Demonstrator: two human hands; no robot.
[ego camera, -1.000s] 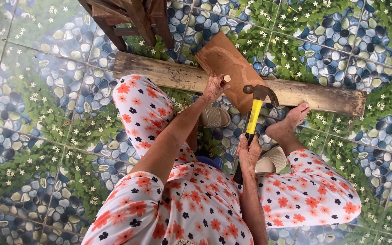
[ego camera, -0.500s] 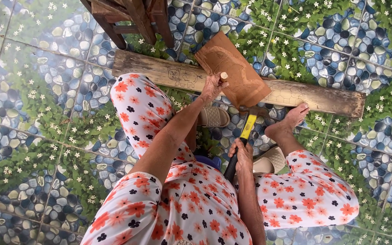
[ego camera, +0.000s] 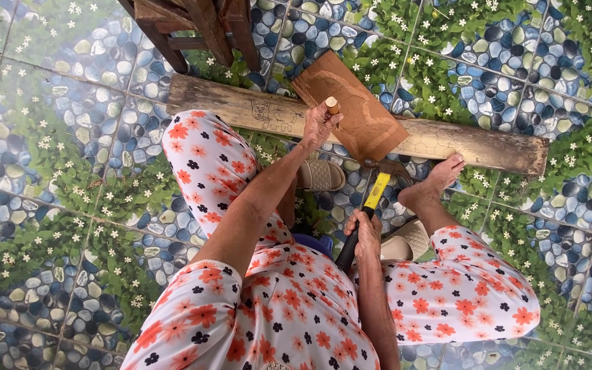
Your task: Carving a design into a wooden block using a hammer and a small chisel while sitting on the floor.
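A brown carved wooden board (ego camera: 351,109) lies tilted across a long weathered plank (ego camera: 460,140) on the tiled floor. My left hand (ego camera: 318,125) grips a wooden-handled chisel (ego camera: 333,105) set upright on the board's near edge. My right hand (ego camera: 363,233) holds a hammer (ego camera: 370,199) by its yellow and black handle, lowered between my knees, its head just below the board. My bare right foot (ego camera: 433,185) rests against the plank. Both legs wear white trousers with orange flowers.
Dark wooden furniture legs (ego camera: 200,27) stand beyond the plank at the top. A tan sandal (ego camera: 320,176) lies under the board's near edge and another (ego camera: 405,240) by my right knee. The floor is pebble-and-flower patterned tile (ego camera: 70,137).
The hammer, raised close to the chisel a second ago, has dropped back toward my lap. My left hand and the chisel have stayed on the board.
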